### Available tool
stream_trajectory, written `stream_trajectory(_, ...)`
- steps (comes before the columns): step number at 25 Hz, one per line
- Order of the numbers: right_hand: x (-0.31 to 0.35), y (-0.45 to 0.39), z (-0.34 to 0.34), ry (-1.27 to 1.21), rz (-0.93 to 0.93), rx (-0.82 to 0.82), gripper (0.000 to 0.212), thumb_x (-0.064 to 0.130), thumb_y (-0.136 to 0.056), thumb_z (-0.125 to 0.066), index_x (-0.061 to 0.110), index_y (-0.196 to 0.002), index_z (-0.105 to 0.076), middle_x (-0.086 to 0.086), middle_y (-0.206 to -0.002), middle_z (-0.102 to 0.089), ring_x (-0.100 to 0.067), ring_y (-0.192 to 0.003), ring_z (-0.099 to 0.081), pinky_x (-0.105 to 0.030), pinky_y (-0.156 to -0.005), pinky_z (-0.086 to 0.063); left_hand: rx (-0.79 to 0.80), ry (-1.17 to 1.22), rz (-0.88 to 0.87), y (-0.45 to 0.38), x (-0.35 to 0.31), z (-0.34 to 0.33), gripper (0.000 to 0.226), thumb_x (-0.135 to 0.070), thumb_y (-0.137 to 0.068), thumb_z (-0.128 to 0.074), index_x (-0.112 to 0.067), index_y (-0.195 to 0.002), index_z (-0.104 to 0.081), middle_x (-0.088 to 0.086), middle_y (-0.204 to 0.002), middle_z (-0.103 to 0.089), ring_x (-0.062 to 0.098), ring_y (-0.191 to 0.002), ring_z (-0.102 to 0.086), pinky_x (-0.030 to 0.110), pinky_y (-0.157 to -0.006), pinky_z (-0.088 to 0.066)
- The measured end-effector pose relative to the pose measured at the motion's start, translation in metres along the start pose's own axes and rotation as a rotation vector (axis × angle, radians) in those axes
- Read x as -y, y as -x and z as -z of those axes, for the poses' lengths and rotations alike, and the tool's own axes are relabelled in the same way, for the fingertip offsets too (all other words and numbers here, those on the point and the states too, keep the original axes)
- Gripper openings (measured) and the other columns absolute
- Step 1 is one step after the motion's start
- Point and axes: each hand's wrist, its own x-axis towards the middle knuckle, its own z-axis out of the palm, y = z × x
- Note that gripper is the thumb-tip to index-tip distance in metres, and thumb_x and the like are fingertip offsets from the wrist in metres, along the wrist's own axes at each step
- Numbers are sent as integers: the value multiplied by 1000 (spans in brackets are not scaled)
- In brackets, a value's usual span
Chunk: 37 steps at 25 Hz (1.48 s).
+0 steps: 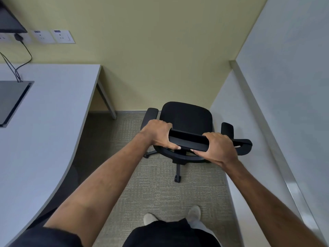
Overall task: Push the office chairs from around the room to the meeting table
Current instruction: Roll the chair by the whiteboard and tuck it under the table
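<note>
While the chair [187, 120] stands on the carpet near the wall, beside the curved surface [49, 111], your left hand [158, 134] and right hand [219, 147] grip its backrest top.

A cable [26, 52] runs from wall sockets [51, 36] to what looks like a monitor base [12, 98].

We are in an office: a black swivel chair [187, 122] on castors stands on grey carpet [160, 189] beside a pale curved desk [44, 139], with wall sockets [53, 36], a plugged-in cable [26, 52] and a partition [284, 86].
</note>
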Motion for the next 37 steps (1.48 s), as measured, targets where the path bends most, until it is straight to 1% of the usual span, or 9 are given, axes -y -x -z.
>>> stream_trajectory(6, 25, -15, -6, 3, 96, -18, 78, 93, -72, -51, 29, -112, -70, 9, -97, -73, -19, -92, -69, -39, -84, -53, -10, 1, 69, 28, 24, -6, 98, -107, -57, -40, -24, -105, -61, -11, -75, -61, 19, -74, -63, 41, -78, -57)
stream_trajectory(13, 54, -43, -15, -3, 257, -14, 82, 97, -72, -50, 30, -115, -67, 9, -102, -72, -22, -95, -68, -40, -86, -51, -58, 20, 213, 70, 47, -19, 103, -109, -56, -35, -24, -107, -62, -9, -80, -63, 21, -73, -62, 40, -73, -53)
stream_trajectory(15, 65, -53, -17, -16, 321, 10, 89, 102, -72, -46, 30, -121, -66, 8, -106, -72, -22, -99, -68, -42, -89, -51, -82, 19, 265, 84, 53, -22, 102, -109, -57, -34, -24, -106, -62, -8, -81, -63, 21, -72, -59, 38, -69, -45)
stream_trajectory(18, 78, -68, -18, -81, 405, 102, 101, 107, -75, -34, 31, -135, -62, 8, -123, -71, -21, -114, -65, -44, -101, -49, -114, 31, 341, 106, 58, -28, 100, -110, -57, -31, -25, -100, -60, -6, -85, -68, 22, -75, -63, 38, -68, -44)
stream_trajectory(21, 91, -86, -18, -179, 438, 107, 90, 99, -86, -25, 34, -134, -63, 10, -128, -71, -18, -117, -63, -42, -102, -45, -144, 42, 410, 126, 60, -32, 99, -111, -58, -27, -25, -97, -58, -6, -85, -67, 21, -74, -62, 38, -67, -45)
stream_trajectory(26, 114, -121, -25, -260, 449, 21, 60, 78, -98, -38, 33, -110, -76, 12, -108, -77, -19, -100, -68, -40, -93, -47, -225, 86, 542, 156, 62, -40, 100, -108, -65, -28, -24, -106, -63, -6, -92, -72, 20, -81, -69, 41, -75, -56)
stream_trajectory(28, 118, -138, -28, -262, 387, -27, 59, 72, -98, -37, 32, -104, -79, 10, -101, -79, -22, -93, -68, -42, -91, -48, -261, 106, 583, 165, 64, -45, 101, -107, -66, -28, -25, -111, -65, -7, -97, -73, 19, -84, -70, 41, -76, -57)
stream_trajectory(31, 127, -165, -32, -238, 331, -48, 57, 63, -96, -36, 28, -101, -82, 3, -100, -81, -29, -94, -69, -45, -95, -48, -298, 105, 635, 174, 70, -51, 98, -106, -69, -28, -26, -111, -65, -8, -98, -73, 19, -86, -70, 41, -75, -56)
stream_trajectory(37, 165, -204, -44, -246, 422, -52, 48, 52, -97, -44, 23, -99, -82, 0, -99, -82, -32, -92, -71, -47, -97, -49, -328, 110, 745, 186, 87, -59, 100, -106, -70, -26, -25, -114, -65, -6, -98, -73, 21, -86, -69, 38, -72, -55)
